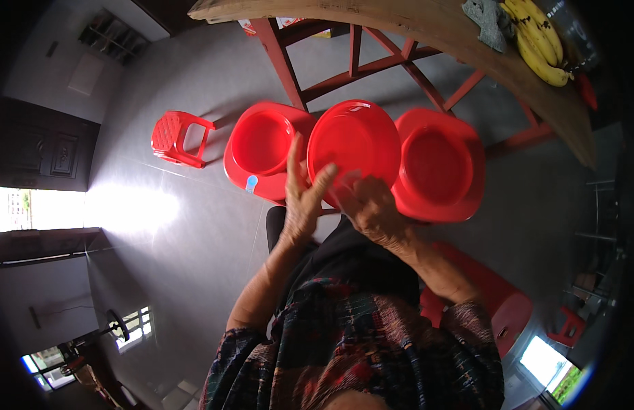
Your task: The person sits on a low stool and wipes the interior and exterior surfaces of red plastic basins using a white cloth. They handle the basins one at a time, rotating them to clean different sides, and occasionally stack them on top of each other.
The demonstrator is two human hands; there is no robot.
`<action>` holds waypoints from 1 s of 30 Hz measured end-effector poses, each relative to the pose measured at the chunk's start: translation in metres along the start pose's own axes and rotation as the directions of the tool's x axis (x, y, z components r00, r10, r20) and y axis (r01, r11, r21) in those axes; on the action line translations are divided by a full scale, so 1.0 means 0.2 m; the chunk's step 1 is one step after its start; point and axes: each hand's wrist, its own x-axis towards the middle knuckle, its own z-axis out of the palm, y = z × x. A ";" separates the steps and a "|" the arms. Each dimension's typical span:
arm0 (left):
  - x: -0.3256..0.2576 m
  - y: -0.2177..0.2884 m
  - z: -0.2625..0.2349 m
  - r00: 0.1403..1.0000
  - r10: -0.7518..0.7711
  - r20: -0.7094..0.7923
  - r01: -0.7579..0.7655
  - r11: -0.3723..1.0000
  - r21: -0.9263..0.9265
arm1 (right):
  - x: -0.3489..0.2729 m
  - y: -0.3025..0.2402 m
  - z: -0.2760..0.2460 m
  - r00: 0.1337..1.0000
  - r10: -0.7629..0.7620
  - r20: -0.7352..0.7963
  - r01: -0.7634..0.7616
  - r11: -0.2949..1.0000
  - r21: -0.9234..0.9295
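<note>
In front of me is a round red plastic basin [351, 140], its inside facing up, between two red stools. My left hand [300, 201] is beside its lower left rim with fingers stretched apart, the thumb over the rim. At the basin's lower edge my right hand [375, 212] has curled fingers, blurred by motion. A pale, see-through bit shows at its fingertips, too smeared to name. On the left stool [279, 188], which bears a blue sticker, sits another red basin [263, 145]. A third red basin [436, 167] rests on the right stool [470, 201].
A small red stool [177, 139] stands on the grey floor to the left. Beyond the basins is a wooden tabletop [412, 34] on red legs, holding bananas [539, 44] and a grey cloth [489, 24]. A large red piece of furniture [498, 301] is at my right.
</note>
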 end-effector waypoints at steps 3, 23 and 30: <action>-0.07 -0.17 0.04 0.982 -0.043 -0.182 -0.013 0.955 -0.296 | 0.05 -0.08 0.06 0.994 0.105 -0.011 -0.099 0.967 0.235; -0.02 0.01 -0.03 0.987 0.092 -0.129 -0.068 0.982 0.176 | 0.13 0.16 -0.02 0.936 0.264 0.234 -0.155 0.904 -0.400; -0.05 -0.09 -0.02 0.974 0.077 -0.211 -0.045 0.987 0.151 | -0.04 -0.08 0.13 0.901 0.215 0.377 -0.301 0.936 0.184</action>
